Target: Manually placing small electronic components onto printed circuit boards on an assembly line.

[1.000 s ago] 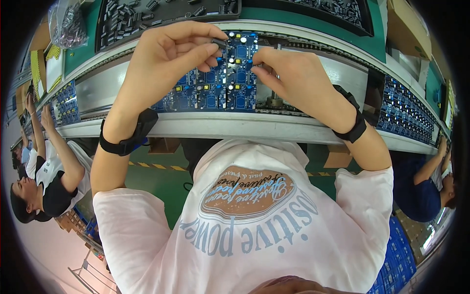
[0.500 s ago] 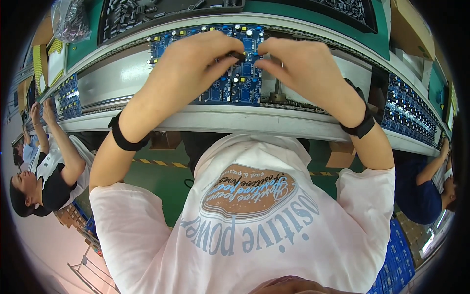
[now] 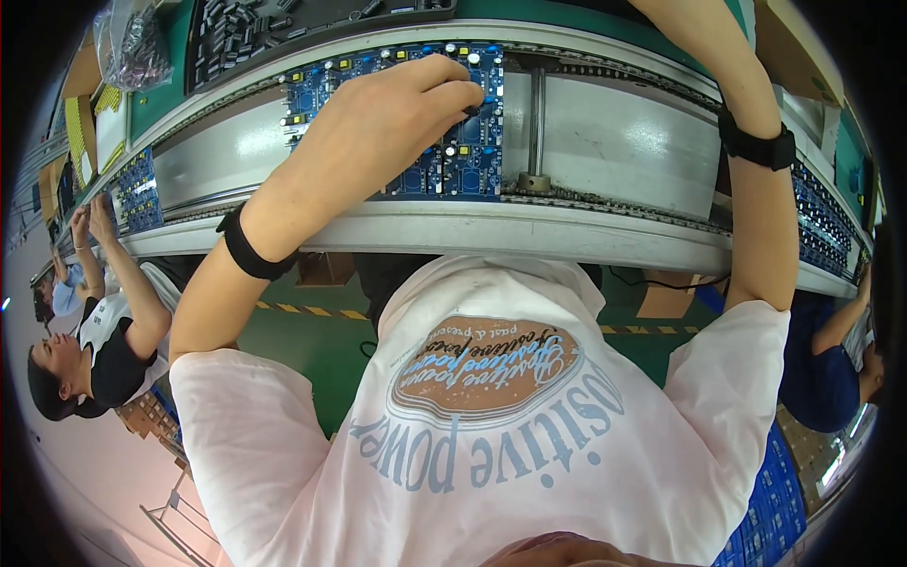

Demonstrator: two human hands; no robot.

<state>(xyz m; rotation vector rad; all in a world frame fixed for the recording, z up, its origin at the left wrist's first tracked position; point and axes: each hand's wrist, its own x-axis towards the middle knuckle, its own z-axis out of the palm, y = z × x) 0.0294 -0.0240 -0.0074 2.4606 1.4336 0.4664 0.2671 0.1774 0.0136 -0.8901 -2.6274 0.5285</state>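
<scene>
My left hand (image 3: 387, 118) is over a panel of blue circuit boards (image 3: 472, 175) on the conveyor, its thumb and fingers pinched together. A small black capacitor (image 3: 470, 111) shows at the fingertips, just above the boards. Several white, yellow and blue parts stand on the panel, and my left hand and forearm cover much of its middle. My right hand (image 3: 673, 17) is stretched far forward to the upper right, beyond the conveyor's far rail. The top edge of the picture cuts off its fingers.
A black tray (image 3: 321, 28) of loose capacitors lies beyond the far rail, near a clear bag of parts (image 3: 137, 52). The near conveyor rail (image 3: 567, 227) runs across in front of me. Co-workers sit at left (image 3: 123, 321) and right (image 3: 822, 369), beside more blue boards (image 3: 140, 194).
My right hand has left the boards and swung up and right, past the far rail. My left hand stays over the panel, still pinching. The panel has shifted very slightly left.
</scene>
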